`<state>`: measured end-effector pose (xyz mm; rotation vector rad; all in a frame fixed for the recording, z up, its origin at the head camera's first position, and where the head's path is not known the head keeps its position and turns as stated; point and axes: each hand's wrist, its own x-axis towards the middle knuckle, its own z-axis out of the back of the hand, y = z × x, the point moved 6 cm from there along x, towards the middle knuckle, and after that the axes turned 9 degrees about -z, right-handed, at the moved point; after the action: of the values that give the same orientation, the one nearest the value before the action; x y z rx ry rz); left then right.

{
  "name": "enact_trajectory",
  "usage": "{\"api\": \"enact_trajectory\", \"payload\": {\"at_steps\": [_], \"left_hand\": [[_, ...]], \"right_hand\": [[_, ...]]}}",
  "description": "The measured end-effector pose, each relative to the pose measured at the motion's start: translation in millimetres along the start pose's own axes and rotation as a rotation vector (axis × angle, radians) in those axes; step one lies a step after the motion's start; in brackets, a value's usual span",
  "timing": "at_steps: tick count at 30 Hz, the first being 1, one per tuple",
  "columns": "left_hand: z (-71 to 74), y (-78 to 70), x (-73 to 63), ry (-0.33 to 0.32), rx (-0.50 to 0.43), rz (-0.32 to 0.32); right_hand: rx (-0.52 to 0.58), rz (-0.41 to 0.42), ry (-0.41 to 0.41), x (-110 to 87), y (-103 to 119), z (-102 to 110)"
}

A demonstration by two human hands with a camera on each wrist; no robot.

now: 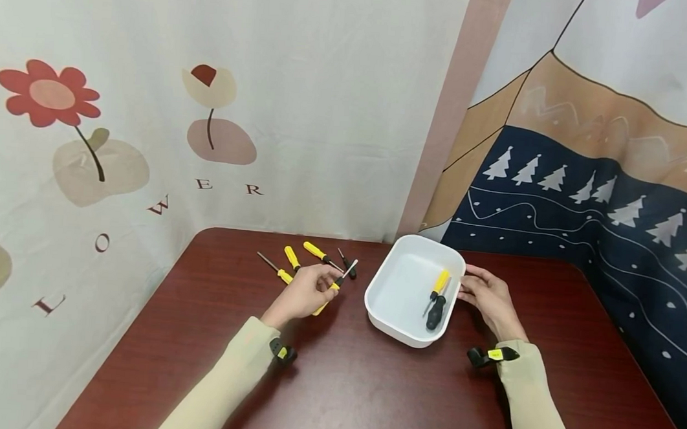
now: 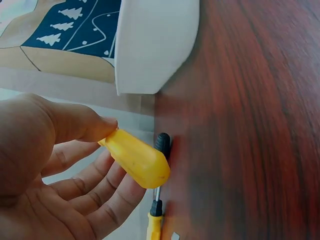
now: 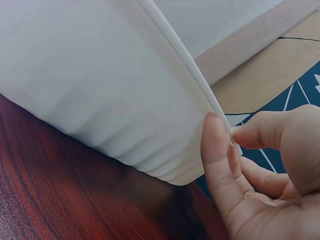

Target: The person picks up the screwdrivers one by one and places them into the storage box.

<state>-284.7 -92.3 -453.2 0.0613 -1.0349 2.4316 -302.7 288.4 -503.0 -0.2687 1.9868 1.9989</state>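
Thumb and fingers of my left hand (image 1: 310,289) pinch a yellow-handled screwdriver (image 2: 137,159), held above the table left of the white plastic tub (image 1: 395,279). Its metal tip points up and away from me in the head view. My right hand (image 1: 489,298) grips the tub's right rim, thumb and fingers on either side of the edge in the right wrist view. Inside the tub lie a yellow-handled screwdriver (image 1: 441,282) and a black-handled screwdriver (image 1: 435,314), side by side toward the right wall.
Beyond my left hand, several more screwdrivers lie on the dark red wooden table (image 1: 369,397): yellow-handled screwdrivers, one of them at the back (image 1: 315,250), and a small black-handled screwdriver (image 1: 349,268). A printed curtain (image 1: 325,110) hangs behind the table's far edge.
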Motion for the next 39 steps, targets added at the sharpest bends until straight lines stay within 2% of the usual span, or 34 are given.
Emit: {"api": "enact_trajectory", "payload": {"at_steps": [8, 16, 23, 32, 39], "left_hand": [[1.3, -7.1, 4.1, -0.012, -0.040, 0.019], [2.1, -17.6, 13.7, -0.027, -0.046, -0.015], [1.4, -25.8, 18.3, -0.025, -0.084, 0.000], [-1.7, -36.4, 27.9, -0.007, -0.079, -0.030], [-4.3, -43.8, 37.6, 0.004, -0.105, -0.014]], "right_hand": [[0.009, 0.008, 0.004, -0.1, 0.0, -0.9], [-0.003, -0.005, -0.011, 0.1, -0.3, 0.7], [-0.010, -0.013, -0.012, 0.7, 0.1, 1.7], [-0.009, -0.008, -0.011, 1.0, -0.6, 1.0], [-0.014, -0.011, -0.016, -0.7, -0.9, 1.2]]}}
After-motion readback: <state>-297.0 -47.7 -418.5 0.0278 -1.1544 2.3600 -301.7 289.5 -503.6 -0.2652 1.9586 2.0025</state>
